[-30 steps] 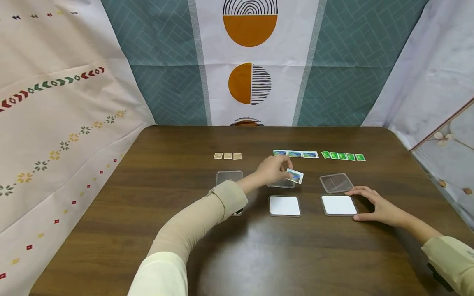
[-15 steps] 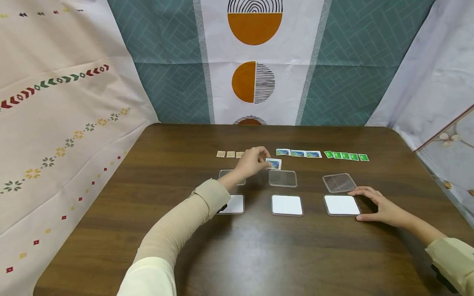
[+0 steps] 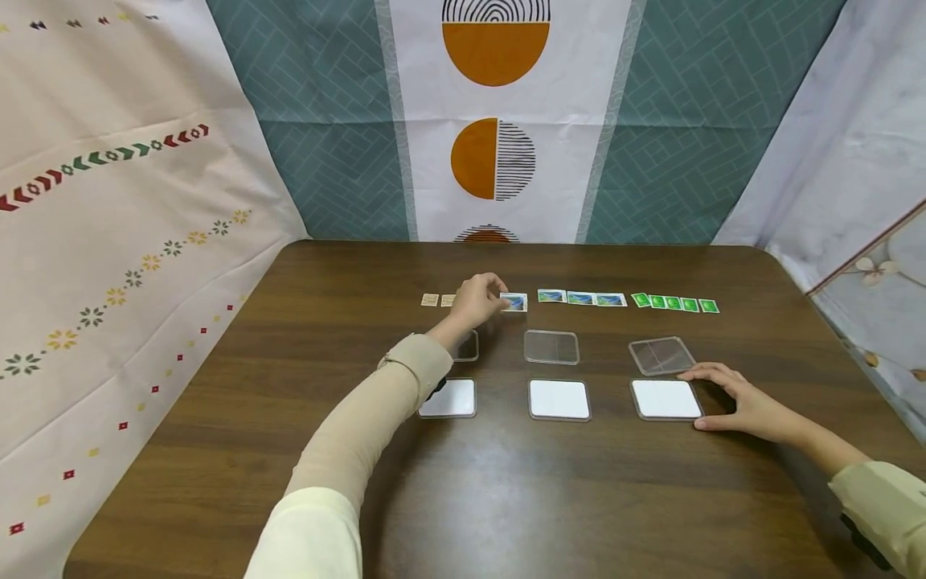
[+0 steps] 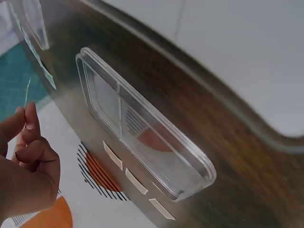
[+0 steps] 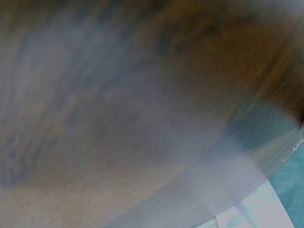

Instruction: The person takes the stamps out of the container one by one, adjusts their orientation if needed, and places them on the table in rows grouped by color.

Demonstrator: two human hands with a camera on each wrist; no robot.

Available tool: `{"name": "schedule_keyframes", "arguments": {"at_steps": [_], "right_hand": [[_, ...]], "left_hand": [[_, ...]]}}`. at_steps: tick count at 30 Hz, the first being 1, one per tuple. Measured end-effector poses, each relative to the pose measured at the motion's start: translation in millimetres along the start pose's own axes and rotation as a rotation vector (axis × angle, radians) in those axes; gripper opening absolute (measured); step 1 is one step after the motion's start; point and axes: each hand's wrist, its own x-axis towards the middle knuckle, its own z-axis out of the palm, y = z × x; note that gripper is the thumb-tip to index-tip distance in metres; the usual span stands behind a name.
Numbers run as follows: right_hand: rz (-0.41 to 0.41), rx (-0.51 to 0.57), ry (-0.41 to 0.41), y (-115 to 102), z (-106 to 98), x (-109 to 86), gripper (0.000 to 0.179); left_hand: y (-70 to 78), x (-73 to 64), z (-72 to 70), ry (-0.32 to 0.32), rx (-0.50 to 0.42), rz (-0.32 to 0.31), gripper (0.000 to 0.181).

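My left hand [image 3: 473, 301] pinches a blue-and-green stamp [image 3: 515, 302] between thumb and fingertips at the back of the table. In the left wrist view the stamp [image 4: 27, 92] shows nearly edge-on, just above the surface or touching it; I cannot tell which. Beside it lie three similar blue stamps [image 3: 581, 298] in a row. Beige stamps [image 4: 136, 181] lie to the left, partly hidden by the hand in the head view. My right hand [image 3: 734, 406] rests with spread thumb and fingers at the right edge of a white-lined clear case [image 3: 664, 400].
Two more white-lined cases, one in the middle [image 3: 559, 400] and one at left [image 3: 448, 398], complete the front row. Behind are clear lids: right [image 3: 661, 356], middle [image 3: 551, 347], and left [image 3: 466, 347], partly covered by the left arm. Several green stamps [image 3: 674, 303] lie back right.
My left hand has carried the blue stamp leftward and back, from above the middle clear lid to the stamp row. The right hand stays at the right case.
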Motion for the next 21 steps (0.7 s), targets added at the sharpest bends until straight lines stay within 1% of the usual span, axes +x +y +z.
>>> {"name": "schedule_keyframes", "arguments": {"at_steps": [5,9,14,18,21], "right_hand": [[-0.027,-0.02,0.011,1,-1,0.9,0.065],[-0.047,-0.042,0.016,1,-1,1.1,0.066],[-0.025,-0.007,0.008,1,0,1.1,0.064],[-0.026,-0.026,0.015,2,1,1.0,0.065],[-0.03,-0.045,0.021,2,1,1.3,0.065]], "left_hand": [[0.0,10.4,0.5,0.021,0.044,-0.044,0.018],[0.2,18.0,1.2,0.037,0.056,-0.075,0.017],[1.8,23.9,2.8,0.042,0.072,-0.125,0.017],[3.1,27.8,6.1,0.034,0.084,-0.166,0.018],[3.2,31.1,9.8,0.04,0.116,-0.192,0.016]]}}
